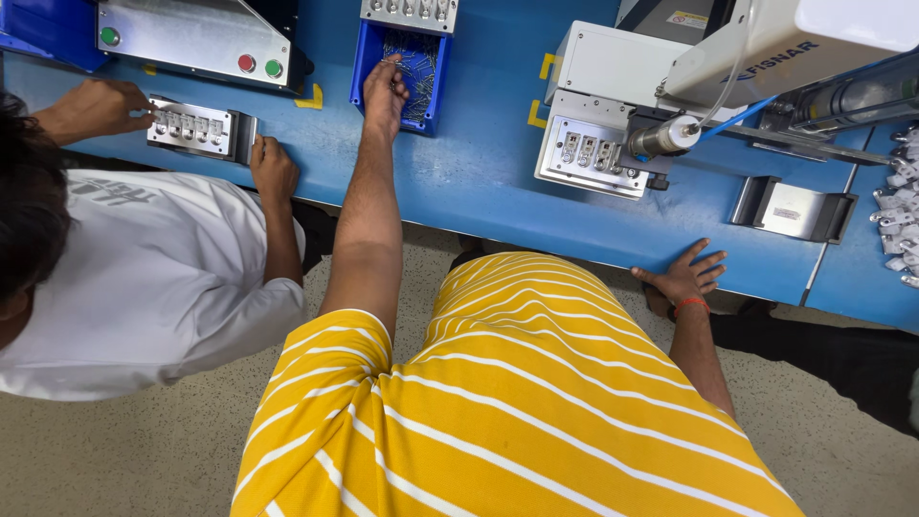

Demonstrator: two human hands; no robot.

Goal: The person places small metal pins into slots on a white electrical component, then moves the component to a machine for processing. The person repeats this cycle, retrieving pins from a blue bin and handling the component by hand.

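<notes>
Nearest thing is the right hand, flat on the near edge of the blue counter, fingers spread apart, holding nothing. Further out the left hand is stretched into the one blue bin of small metal pins, fingers pinched together on a pin or two, can't tell how many. Risk I see: at that reach a pin could slip out and roll off. Far left, a co-worker has two hands on a metal fixture. Right side has one dispensing machine, and one metal tray
</notes>
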